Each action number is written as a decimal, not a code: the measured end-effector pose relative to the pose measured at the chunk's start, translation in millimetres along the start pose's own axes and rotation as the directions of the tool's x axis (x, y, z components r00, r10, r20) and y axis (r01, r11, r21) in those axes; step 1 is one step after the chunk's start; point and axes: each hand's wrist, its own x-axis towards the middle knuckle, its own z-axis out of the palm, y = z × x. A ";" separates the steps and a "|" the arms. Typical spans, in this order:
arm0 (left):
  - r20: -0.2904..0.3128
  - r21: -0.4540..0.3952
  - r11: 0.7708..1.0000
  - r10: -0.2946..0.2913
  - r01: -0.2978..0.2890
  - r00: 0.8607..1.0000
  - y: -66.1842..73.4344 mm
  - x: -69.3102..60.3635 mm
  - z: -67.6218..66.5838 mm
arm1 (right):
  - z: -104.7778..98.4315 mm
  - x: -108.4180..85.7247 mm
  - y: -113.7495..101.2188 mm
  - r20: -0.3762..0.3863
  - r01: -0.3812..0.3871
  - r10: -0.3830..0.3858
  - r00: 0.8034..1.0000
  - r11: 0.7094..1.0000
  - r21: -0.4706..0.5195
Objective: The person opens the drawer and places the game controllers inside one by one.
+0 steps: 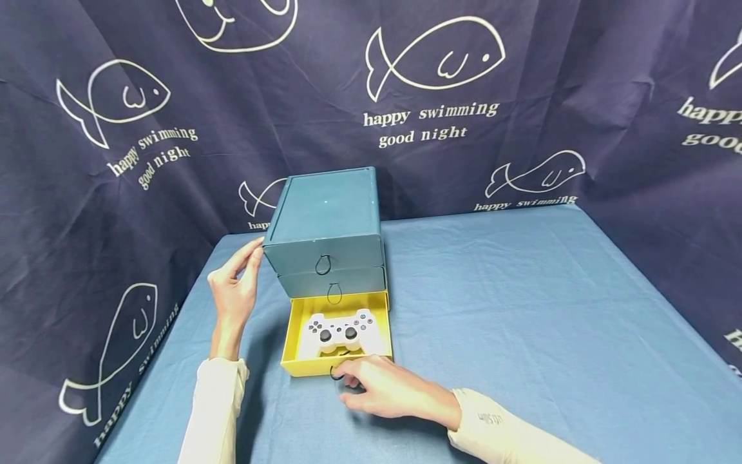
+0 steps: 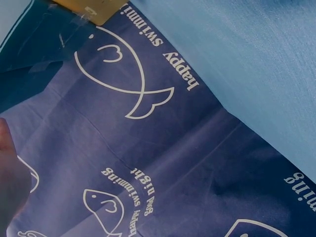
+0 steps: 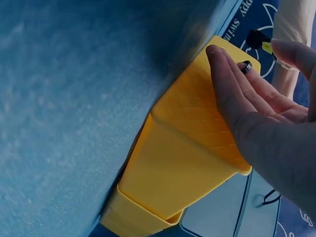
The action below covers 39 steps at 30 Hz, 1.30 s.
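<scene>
In the head view a teal drawer cabinet (image 1: 324, 206) stands with its bottom yellow drawer (image 1: 290, 335) pulled out. A white game controller (image 1: 340, 335) lies inside that drawer. My left hand (image 1: 234, 283) touches the cabinet's upper left front corner, fingers and thumb fairly straight. At the drawer's front is my right hand (image 1: 385, 386), with a finger hooked at its black pull loop (image 3: 246, 67). The right wrist view shows its other fingers lying along the yellow front, thumb apart. Only a blurred part of my left hand (image 2: 12, 182) shows in the left wrist view.
Two teal drawers with black loops (image 1: 323, 264) sit closed above the yellow one. The cabinet stands on a blue cloth-covered table (image 1: 493, 322). Dark blue curtains (image 1: 435, 174) with white fish prints hang behind and at both sides.
</scene>
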 end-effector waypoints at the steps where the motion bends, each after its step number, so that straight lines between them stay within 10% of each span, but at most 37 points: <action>1: 0.000 0.002 1.000 0.000 0.000 1.000 -0.4 -0.1 -0.1 | 0.2 0.5 0.2 0.001 0.002 -0.002 1.000 1.000 0.003; 39: 0.003 -0.010 1.000 0.001 -0.001 1.000 1.2 0.9 -0.6 | -3.9 18.2 16.1 -0.074 0.032 -0.024 0.997 0.993 0.113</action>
